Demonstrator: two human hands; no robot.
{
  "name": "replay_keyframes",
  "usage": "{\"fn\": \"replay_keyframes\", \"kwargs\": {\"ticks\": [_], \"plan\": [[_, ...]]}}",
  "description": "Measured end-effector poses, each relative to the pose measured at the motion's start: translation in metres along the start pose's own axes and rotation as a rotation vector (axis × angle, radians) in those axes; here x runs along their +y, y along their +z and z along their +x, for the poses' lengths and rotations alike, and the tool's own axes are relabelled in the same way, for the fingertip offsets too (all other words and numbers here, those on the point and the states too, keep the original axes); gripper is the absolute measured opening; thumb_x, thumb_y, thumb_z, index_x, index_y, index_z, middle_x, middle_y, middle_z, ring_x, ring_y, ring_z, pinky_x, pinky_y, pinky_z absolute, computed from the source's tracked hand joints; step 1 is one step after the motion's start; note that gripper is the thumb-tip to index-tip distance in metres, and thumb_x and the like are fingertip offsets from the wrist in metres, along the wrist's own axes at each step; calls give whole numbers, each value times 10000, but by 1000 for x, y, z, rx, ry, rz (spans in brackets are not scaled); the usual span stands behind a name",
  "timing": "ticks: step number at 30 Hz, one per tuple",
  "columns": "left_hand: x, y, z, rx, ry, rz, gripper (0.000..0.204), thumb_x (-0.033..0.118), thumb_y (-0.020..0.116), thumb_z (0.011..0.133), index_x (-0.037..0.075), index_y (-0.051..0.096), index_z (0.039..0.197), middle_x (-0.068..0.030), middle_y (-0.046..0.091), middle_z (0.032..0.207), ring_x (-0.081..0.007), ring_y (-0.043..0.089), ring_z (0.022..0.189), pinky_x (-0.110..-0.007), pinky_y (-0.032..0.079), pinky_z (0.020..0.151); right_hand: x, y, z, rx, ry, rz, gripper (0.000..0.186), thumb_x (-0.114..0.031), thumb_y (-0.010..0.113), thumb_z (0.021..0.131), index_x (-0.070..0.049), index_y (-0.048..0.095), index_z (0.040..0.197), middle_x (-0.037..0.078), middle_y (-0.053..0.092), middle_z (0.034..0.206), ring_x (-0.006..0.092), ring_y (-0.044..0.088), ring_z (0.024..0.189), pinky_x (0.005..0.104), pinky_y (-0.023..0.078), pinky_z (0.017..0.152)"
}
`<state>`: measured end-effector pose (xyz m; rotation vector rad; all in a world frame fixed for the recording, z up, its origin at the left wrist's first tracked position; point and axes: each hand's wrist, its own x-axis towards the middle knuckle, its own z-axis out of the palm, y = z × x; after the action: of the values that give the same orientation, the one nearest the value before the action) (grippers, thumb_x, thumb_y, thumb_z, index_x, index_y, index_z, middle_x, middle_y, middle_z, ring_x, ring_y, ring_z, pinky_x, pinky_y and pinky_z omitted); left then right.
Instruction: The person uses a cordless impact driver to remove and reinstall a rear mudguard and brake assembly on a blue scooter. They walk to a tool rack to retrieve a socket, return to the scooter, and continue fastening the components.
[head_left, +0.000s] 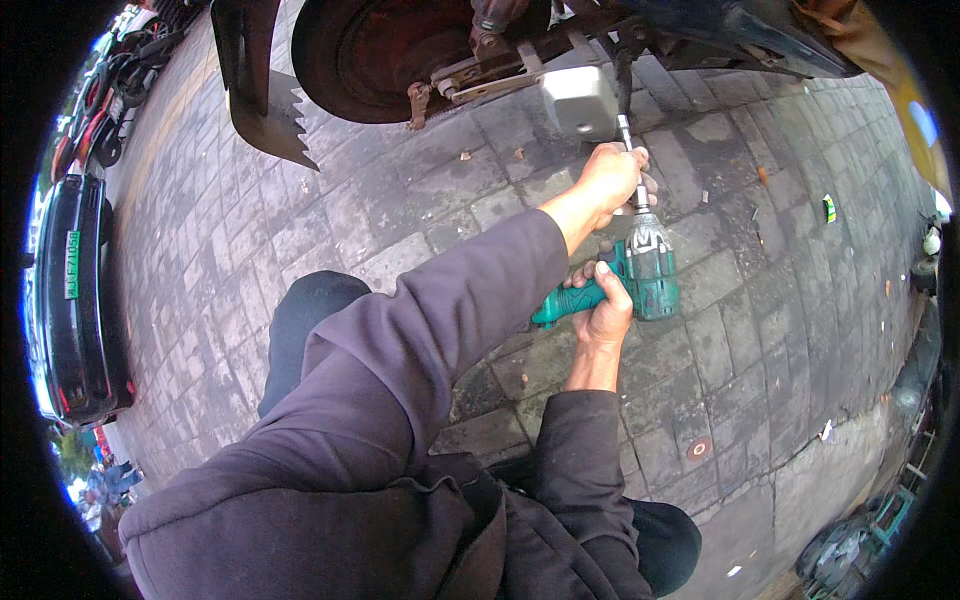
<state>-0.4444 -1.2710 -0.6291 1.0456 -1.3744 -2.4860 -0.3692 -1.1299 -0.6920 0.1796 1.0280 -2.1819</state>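
My right hand is closed around the handle of a green cordless impact wrench, which points away from me. A long silver socket extension runs out from its nose. My left hand wraps round that extension partway along. The extension's far end comes up to a dark rod-like part under the vehicle; I cannot tell if it is seated on a fastener. Just left of that end is a pale grey box-shaped part of the vehicle. The fingertips of my left hand are partly hidden.
A dark wheel and a curved, jagged-edged metal guard hang low at the far side. A black car stands on the left. A small rusty washer-like disc lies on the paving. Bags and clutter sit at lower right.
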Motion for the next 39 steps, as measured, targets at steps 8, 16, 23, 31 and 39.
{"fn": "replay_keyframes", "kwargs": {"ticks": [8, 16, 23, 31, 39], "plan": [[-53, -34, -16, 258, 106, 354, 350, 296, 568, 911, -16, 602, 1068, -123, 663, 852, -250, 648, 756, -384, 522, 650, -6, -22, -5, -7, 71, 89, 370, -169, 629, 796, -51, 548, 1137, 50, 532, 735, 202, 527, 675, 400, 463, 682], [-99, -118, -39, 796, 38, 1322, 660, 341, 725, 756, 78, 459, 1300, -190, 507, 1226, -367, 466, 1199, -481, 428, 973, -16, -62, -10, 17, 167, 81, 410, -135, 634, 771, -16, 551, 1154, 67, 553, 720, 214, 547, 646, 397, 472, 652], [-112, -167, -23, 622, -229, 1267, 455, 231, 633, 798, 72, 559, 1218, -253, 630, 1137, -374, 612, 1078, -430, 488, 925, -24, -90, -14, 53, 139, 111, 438, -171, 651, 744, -23, 556, 1145, 76, 546, 735, 221, 533, 649, 413, 467, 653], [-130, -128, 5, 377, 225, 1174, 269, 151, 616, 797, 47, 641, 1044, -236, 659, 1002, -400, 628, 987, -457, 493, 853, -38, -106, -24, 20, 96, 163, 485, -179, 655, 735, -40, 531, 1183, 69, 538, 744, 216, 525, 664, 405, 457, 664], [-124, -110, 19, 679, 272, 801, 326, 208, 704, 777, 47, 633, 1052, -189, 692, 886, -324, 674, 870, -410, 517, 823, -37, -97, -28, 41, 97, 94, 471, -174, 666, 727, -30, 554, 1161, 78, 534, 730, 221, 525, 653, 405, 459, 657]]}}
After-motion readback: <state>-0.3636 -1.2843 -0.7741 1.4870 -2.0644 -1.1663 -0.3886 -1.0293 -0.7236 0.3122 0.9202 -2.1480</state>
